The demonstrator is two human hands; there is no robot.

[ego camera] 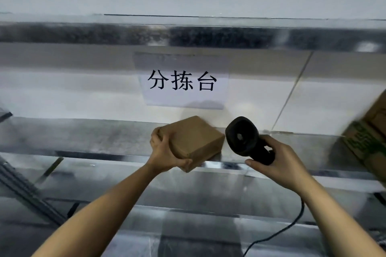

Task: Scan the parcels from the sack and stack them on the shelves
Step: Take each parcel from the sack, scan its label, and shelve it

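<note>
The left hand (165, 152) grips a box (195, 140) by its corner above the shelf (83, 137) front edge. The right hand (279, 160) holds the scanner (248, 142). The box looks light and stiff.

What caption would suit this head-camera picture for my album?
Left hand holds a brown parcel at a metal shelf while the right hand grips a black scanner beside it.

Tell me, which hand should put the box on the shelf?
Left, probably. The left hand grips the box close to the shelf, while the right hand is busy holding the scanner.
</note>
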